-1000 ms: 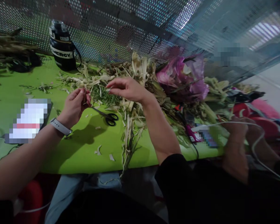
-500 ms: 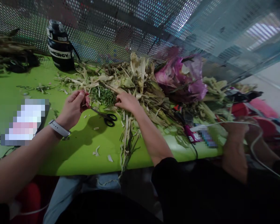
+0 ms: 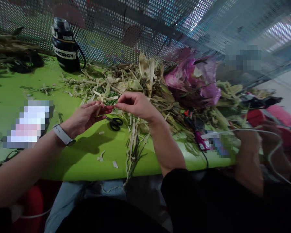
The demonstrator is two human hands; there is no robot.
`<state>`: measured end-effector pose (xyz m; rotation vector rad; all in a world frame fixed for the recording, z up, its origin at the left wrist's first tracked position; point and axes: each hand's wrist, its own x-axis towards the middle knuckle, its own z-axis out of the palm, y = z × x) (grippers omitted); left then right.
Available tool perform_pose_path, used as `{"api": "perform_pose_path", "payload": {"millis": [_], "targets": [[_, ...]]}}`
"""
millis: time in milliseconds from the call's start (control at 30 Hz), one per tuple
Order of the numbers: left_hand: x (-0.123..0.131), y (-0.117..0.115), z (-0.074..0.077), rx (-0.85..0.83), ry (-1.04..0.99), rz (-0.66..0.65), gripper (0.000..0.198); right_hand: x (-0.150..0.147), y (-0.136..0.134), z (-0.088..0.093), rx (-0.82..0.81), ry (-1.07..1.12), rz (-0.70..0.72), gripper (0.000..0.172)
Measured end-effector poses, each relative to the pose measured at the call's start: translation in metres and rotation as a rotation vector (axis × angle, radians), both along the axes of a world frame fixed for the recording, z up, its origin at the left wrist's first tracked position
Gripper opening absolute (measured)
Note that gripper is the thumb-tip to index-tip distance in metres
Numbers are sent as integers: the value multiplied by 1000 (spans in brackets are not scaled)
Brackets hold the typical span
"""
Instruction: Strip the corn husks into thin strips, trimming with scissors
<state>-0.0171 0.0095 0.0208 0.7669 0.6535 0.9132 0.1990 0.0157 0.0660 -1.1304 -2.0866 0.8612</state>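
My left hand (image 3: 85,116) and my right hand (image 3: 137,105) meet above the green table (image 3: 82,155), fingertips almost touching. Both pinch a pale dried leaf strip (image 3: 106,98) that sticks up between them. A watch with a white band sits on my left wrist. Black scissors (image 3: 115,123) lie on the table just below the hands. Behind the hands spreads a heap of dried husks and stalks (image 3: 135,81), with a bundle of stalks (image 3: 134,142) running down toward the table's near edge.
A black flask (image 3: 64,45) stands at the back left by the perforated metal wall. A pink plastic bag (image 3: 191,81) lies in the heap at right. Another person's hand (image 3: 249,142) and a white cable are at the right edge. Small cut scraps dot the table.
My right hand lifted off the husk heap and came left to meet my left hand. My left hand opened from a curled pinch and now shares a leaf strip with the right.
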Motion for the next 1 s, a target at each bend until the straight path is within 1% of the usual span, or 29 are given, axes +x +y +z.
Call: {"api": "perform_pose_path", "payload": {"millis": [67,100,200,267,400,467,533,567,600,667,700,733,800,867,1000], "targets": [[1,-1,0,-41,-72,-19,23,-12,-7,-4,12,-104,74,18],[1,-2,0,-55,-97,-23,24,-18,-10,-6,35,-158,84,17],[1,-1,-2,-67,-140,-21,21,-30,-18,-10,120,-283,39,17],[1,0,-3,-43,-146,-12,16,-33,-21,-10,133,-295,30,17],[0,2,-5,-15,-135,15,13,-25,-22,-4,46,-222,105,21],[-2,2,-1,-44,-132,29,16,-17,-16,-4,16,-157,64,23],[-3,1,4,-92,-110,40,21,-10,-7,-8,-5,-50,-29,18],[-3,0,7,-116,-97,41,23,-7,-3,-12,-44,7,-55,16],[-3,-1,10,-134,-86,38,25,-7,2,-17,-101,63,-55,23],[-3,-3,14,-143,-78,15,27,-8,9,-26,-240,155,10,44],[-3,-3,15,-137,-75,2,26,-10,11,-31,-304,190,49,50],[-3,-3,15,-128,-69,-11,24,-12,13,-34,-351,217,81,51],[-3,-2,15,-119,-39,-31,21,-14,15,-37,-378,243,103,43],[-5,-1,13,-124,-11,-33,21,-12,17,-37,-348,233,92,33],[-7,4,8,-109,6,-5,16,-3,20,-35,-298,190,82,32]]}}
